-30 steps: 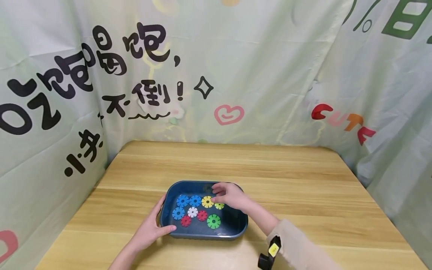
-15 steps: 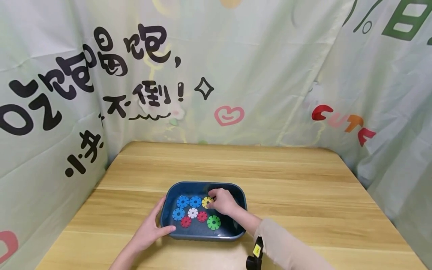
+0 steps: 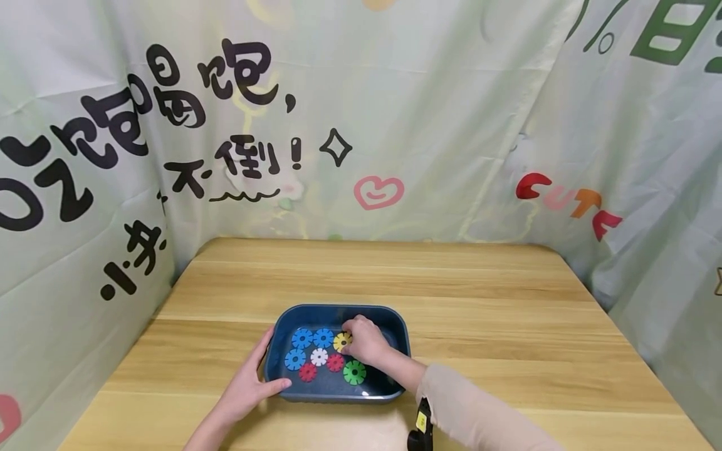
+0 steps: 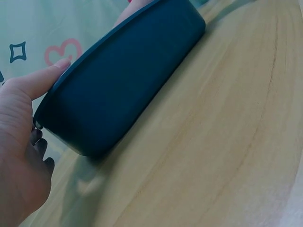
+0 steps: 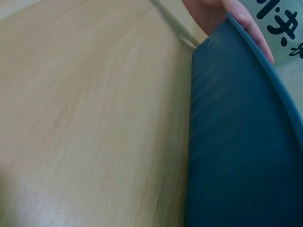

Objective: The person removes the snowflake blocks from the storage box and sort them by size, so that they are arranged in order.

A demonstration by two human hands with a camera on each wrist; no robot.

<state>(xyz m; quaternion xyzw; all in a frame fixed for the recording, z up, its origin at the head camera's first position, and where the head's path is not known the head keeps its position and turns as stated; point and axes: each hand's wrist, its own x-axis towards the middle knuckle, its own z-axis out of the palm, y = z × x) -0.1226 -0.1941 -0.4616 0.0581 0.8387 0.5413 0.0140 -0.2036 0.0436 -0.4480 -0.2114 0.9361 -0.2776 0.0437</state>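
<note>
A dark blue plastic basin [image 3: 378,393] holds several slotted flower-shaped plastic discs. My left hand [image 3: 246,386] grips its left end, thumb over the rim, fingers along the outer wall. Inside, my right hand [image 3: 368,341] reaches down with bent fingers at the right edge of a yellow disc [image 3: 340,342]. Whether it pinches a disc is hidden. Several blue discs [image 3: 301,338], a white disc [image 3: 318,357], red discs [image 3: 335,362] and a green disc [image 3: 355,373] lie about it. In the left wrist view the left thumb presses the basin's rim [image 4: 90,52]; the right wrist view shows mostly its outer wall [image 5: 241,127].
The basin stands near the front of a wooden table [image 3: 479,300]. Printed fabric curtains [image 3: 440,125] hang behind the table and on both sides. A black wrist camera [image 3: 420,429] is strapped at the right sleeve.
My right hand has come down and left into the basin, its fingers bending beside the yellow disc. A yellow-green disc right of it is now hidden by the hand. The left hand keeps its grip.
</note>
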